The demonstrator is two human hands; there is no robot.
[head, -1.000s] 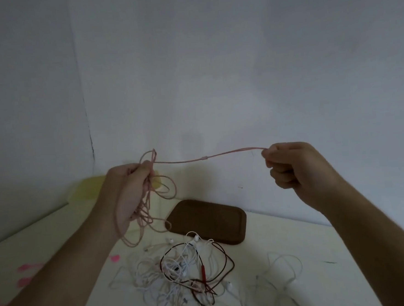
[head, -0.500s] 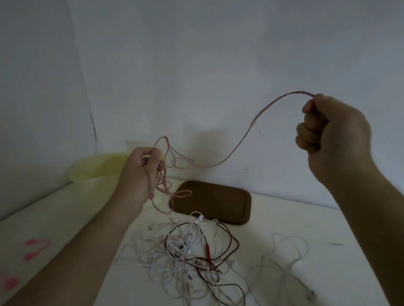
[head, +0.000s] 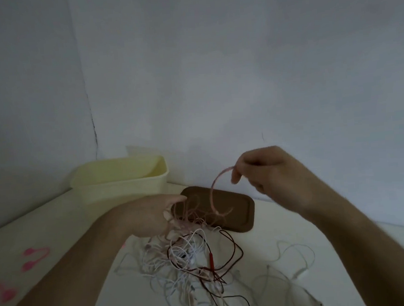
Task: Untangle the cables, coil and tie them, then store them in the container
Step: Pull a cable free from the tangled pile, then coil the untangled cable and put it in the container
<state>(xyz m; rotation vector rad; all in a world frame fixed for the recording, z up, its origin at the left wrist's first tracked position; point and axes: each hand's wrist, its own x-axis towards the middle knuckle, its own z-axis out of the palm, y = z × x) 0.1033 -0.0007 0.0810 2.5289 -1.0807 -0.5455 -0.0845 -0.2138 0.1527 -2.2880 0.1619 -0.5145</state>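
I hold a thin pink cable point(head: 212, 190) between both hands. My left hand point(head: 152, 216) grips its bunched loops just above the table, in front of the brown lid point(head: 238, 212). My right hand point(head: 267, 172) pinches the cable's other end higher up, so the strand arcs down toward the left hand. Below them lies a tangle of white, pink and dark red cables point(head: 194, 261) on the white table point(head: 58, 234). A pale yellow container point(head: 119, 185) stands open at the back left.
Small pink ties point(head: 33, 257) lie on the table at the left. More loose white cable point(head: 297, 261) spreads at the right front. Walls close in behind and on the left, meeting in a corner behind the container.
My right hand has dropped from high on the right toward the left hand, slackening the pink cable into a short arc. My left hand has lowered toward the lid. The view tilted, revealing the container.
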